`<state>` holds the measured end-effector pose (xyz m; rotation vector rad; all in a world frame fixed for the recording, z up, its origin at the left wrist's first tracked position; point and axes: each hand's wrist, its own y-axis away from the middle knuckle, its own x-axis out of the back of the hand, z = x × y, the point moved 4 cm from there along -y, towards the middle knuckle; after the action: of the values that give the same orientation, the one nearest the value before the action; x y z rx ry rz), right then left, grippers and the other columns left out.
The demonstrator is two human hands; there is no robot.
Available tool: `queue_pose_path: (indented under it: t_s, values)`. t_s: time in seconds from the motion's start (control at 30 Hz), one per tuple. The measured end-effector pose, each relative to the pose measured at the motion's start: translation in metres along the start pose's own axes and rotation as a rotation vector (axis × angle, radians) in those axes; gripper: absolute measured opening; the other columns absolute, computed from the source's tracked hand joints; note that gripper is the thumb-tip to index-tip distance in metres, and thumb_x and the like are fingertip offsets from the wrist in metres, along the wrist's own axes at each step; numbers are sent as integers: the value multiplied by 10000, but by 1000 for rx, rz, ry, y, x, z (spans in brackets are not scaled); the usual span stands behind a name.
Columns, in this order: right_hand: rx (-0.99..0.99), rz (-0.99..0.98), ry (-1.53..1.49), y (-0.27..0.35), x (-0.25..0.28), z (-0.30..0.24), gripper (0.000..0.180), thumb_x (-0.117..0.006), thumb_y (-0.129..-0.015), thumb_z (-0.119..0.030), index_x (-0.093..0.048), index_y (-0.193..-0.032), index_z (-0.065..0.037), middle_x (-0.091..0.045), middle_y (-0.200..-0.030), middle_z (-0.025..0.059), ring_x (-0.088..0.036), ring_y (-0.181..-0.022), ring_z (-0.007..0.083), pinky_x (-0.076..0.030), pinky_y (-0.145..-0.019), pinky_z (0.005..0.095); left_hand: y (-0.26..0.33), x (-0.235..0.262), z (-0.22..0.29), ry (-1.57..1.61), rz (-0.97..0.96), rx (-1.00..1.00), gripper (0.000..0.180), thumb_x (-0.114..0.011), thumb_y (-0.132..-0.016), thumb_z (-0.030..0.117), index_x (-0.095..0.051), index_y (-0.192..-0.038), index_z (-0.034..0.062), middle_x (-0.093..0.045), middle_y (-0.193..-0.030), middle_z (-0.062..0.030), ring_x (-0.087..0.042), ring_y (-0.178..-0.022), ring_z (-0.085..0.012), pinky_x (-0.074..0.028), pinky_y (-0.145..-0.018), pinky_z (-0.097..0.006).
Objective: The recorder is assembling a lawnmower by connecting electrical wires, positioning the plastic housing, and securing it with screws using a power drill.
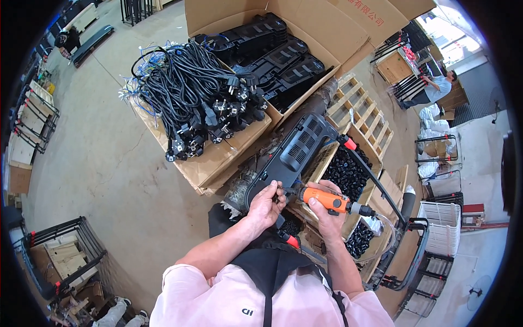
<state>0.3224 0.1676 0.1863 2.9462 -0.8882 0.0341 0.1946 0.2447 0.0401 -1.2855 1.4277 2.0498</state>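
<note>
My right hand [329, 213] is wrapped round an orange air screwdriver [325, 200], held almost level with its tip pointing left. A clear hose [393, 231] runs from its back end. At the tip, the fingers of my left hand [267, 205] are pinched together; whatever they hold is too small to make out. Beneath and beyond both hands lies a long black plastic housing [283, 158] with vent slots, tilted across a frame. A black tube frame with a red fitting [348, 143] runs down its right side.
Black power cords with plugs [201, 98] are heaped on a carton [212, 169] at the left. More black housings [278, 60] fill a big open carton behind. Wooden bins hold small black parts [346, 171] at the right, by a pallet [362, 109]. Another person [438, 87] stands far right.
</note>
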Motion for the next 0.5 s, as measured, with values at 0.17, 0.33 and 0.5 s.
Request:
queue_pose_path:
  t_s: [0.17, 0.33, 0.5]
  values:
    - [48, -7, 67, -1, -8, 1, 540, -779, -912, -25, -532, -1390, 12, -702, -1305, 197, -676, -1206, 248, -527, -1090, 409, 5, -2, 0, 25, 6, 14, 299, -532, -1128, 368, -650, -1169, 96, -605, -898, 16, -572, -789, -139, -483, -725, -282]
    - [56, -12, 96, -19, -25, 12, 545, -776, -912, -15, -526, -1395, 10, -690, -1325, 194, -674, -1206, 243, -529, -1088, 400, 12, 5, -2, -31, -37, 58, 311, -408, -1153, 246, -599, -1236, 15, -673, -1050, -92, -661, -891, -217, -543, -789, -326]
    - [49, -16, 121, -36, -38, 23, 544, -787, -899, -7, -540, -1384, 13, -699, -1310, 190, -676, -1204, 233, -551, -1065, 376, 22, 7, 2, -247, -64, 133, 296, -432, -1153, 237, -605, -1251, 17, -697, -1145, -104, -687, -974, -205, -566, -856, -326]
